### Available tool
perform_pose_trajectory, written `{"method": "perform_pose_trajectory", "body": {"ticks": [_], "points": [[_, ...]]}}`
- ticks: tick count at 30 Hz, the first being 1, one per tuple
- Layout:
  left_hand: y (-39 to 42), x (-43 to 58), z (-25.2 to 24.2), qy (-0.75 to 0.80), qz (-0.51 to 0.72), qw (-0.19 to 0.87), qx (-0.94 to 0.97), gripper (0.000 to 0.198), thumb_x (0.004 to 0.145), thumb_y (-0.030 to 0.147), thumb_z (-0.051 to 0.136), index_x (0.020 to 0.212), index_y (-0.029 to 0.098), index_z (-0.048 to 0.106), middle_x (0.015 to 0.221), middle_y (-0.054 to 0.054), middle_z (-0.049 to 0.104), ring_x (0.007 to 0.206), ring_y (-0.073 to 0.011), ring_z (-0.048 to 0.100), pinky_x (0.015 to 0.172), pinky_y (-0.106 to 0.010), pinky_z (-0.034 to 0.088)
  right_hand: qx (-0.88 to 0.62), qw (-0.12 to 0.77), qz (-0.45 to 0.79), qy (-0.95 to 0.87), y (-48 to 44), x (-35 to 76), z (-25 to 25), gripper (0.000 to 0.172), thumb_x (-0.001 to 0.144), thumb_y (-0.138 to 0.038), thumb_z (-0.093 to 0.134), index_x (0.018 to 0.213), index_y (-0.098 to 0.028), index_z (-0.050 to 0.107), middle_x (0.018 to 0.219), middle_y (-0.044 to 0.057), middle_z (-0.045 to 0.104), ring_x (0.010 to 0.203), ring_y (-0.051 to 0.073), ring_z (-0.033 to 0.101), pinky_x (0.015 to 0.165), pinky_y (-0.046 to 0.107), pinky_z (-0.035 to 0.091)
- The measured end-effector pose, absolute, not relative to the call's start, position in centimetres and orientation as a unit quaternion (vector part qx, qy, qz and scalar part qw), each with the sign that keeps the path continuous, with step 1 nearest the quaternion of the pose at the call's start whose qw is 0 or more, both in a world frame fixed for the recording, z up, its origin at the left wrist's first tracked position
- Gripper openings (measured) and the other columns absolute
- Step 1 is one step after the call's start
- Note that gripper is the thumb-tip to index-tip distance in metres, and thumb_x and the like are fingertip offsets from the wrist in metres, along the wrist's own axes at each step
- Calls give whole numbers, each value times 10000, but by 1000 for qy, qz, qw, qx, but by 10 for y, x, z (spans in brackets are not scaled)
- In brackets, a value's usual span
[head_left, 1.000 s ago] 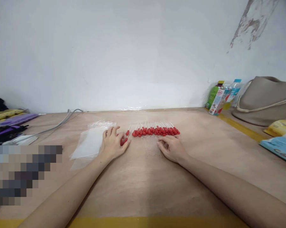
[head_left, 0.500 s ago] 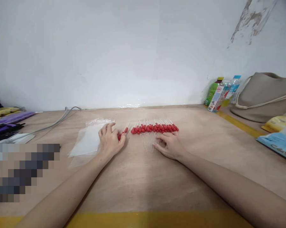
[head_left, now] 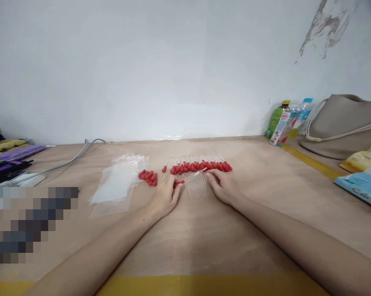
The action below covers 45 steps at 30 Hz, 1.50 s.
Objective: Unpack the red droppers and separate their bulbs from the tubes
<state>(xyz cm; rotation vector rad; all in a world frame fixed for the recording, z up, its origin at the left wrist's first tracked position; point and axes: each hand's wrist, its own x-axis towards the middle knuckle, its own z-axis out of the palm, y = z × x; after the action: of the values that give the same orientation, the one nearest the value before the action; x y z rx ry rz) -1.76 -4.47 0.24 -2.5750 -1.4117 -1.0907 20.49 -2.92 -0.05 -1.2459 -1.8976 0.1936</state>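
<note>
A row of clear glass droppers with red rubber bulbs (head_left: 200,166) lies across the middle of the wooden table (head_left: 185,238). My left hand (head_left: 165,197) rests just in front of the row, its fingers pinching one red-bulbed dropper (head_left: 178,183). My right hand (head_left: 224,185) lies on the clear tubes (head_left: 196,185) at the row's right part, fingers curled on them. A small heap of red bulbs (head_left: 148,176) sits to the left, beside a stack of clear zip bags (head_left: 116,183).
Drink bottles (head_left: 286,121) and a beige bag (head_left: 342,125) stand at the back right, with yellow and blue packets (head_left: 361,176) nearer. A grey cable (head_left: 65,162) and purple and yellow items (head_left: 9,154) lie at the left. A yellow stripe (head_left: 185,285) marks the near edge.
My left hand has moved right from the zip bags to the row, leaving a small heap of red bulbs uncovered. It now pinches a dropper. My right hand has barely shifted.
</note>
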Motion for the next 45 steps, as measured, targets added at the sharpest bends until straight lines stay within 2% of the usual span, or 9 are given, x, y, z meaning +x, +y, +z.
{"method": "perform_pose_trajectory", "body": {"ticks": [3, 5, 8, 13, 17, 22, 29, 37, 45], "points": [[-40, -22, 1, -444, -345, 26, -827, 99, 853, 246, 387, 796, 177, 429, 757, -30, 501, 726, -167, 486, 646, -297, 397, -509, 493, 102, -698, -25, 209, -1, 343, 902, -357, 269, 929, -187, 566, 838, 51, 634, 789, 175, 571, 718, 303, 393], [-38, -22, 2, -431, -341, 50, -834, 102, 854, 246, 389, 803, 177, 444, 761, -34, 507, 738, -175, 479, 671, -313, 393, -495, 512, 86, -697, -25, 210, 0, 333, 901, -351, 272, 949, -189, 559, 904, 63, 623, 857, 182, 556, 754, 317, 392], [-39, -20, 5, -409, -336, 81, -844, 106, 855, 256, 404, 827, 174, 466, 767, -40, 524, 758, -184, 479, 699, -326, 388, -449, 474, 13, -757, -30, 207, 1, 272, 868, -345, 376, 983, -195, 571, 961, 65, 604, 927, 192, 522, 832, 357, 344], [-42, -15, 9, -378, -320, 98, -864, 124, 855, 260, 413, 848, 171, 499, 820, -59, 559, 800, -190, 491, 753, -341, 386, -377, 403, -77, -831, -36, 200, 3, 278, 801, -391, 515, 995, -214, 604, 981, 64, 596, 920, 191, 508, 861, 388, 289], [-41, -14, 9, -346, -338, 96, -870, 110, 849, 248, 429, 859, 173, 508, 827, -54, 572, 814, -181, 501, 763, -330, 393, -347, 378, -94, -853, -32, 199, 0, 190, 827, -351, 498, 887, -242, 642, 940, 42, 612, 870, 168, 505, 864, 396, 264], [-42, -12, 11, -332, -320, 95, -882, 202, 837, 288, 475, 997, 177, 529, 990, -70, 595, 953, -199, 502, 836, -354, 374, -323, 367, -97, -867, -34, 199, 0, 191, 837, -339, 488, 855, -250, 656, 896, 30, 616, 848, 164, 491, 848, 386, 266], [-42, -10, 12, -309, -304, 92, -897, 176, 855, 263, 438, 911, 183, 584, 904, -56, 629, 917, -186, 524, 837, -361, 382, -316, 355, -83, -876, -38, 196, 4, 228, 824, -380, 498, 942, -248, 642, 893, 32, 626, 847, 161, 507, 869, 386, 261], [-42, -7, 13, -296, -286, 96, -906, 162, 858, 274, 443, 872, 182, 576, 885, -37, 628, 909, -176, 516, 829, -335, 374, -290, 368, -62, -881, -37, 193, 2, 201, 864, -288, 451, 806, -220, 631, 807, 10, 648, 842, 150, 522, 894, 375, 274], [-45, -8, 18, -296, -243, 112, -917, 198, 873, 260, 396, 814, 173, 564, 820, -37, 619, 909, -185, 519, 864, -356, 338, -255, 389, -57, -884, -41, 194, 3, 146, 841, -248, 485, 790, -217, 619, 779, 2, 653, 832, 157, 526, 878, 373, 323]]}}
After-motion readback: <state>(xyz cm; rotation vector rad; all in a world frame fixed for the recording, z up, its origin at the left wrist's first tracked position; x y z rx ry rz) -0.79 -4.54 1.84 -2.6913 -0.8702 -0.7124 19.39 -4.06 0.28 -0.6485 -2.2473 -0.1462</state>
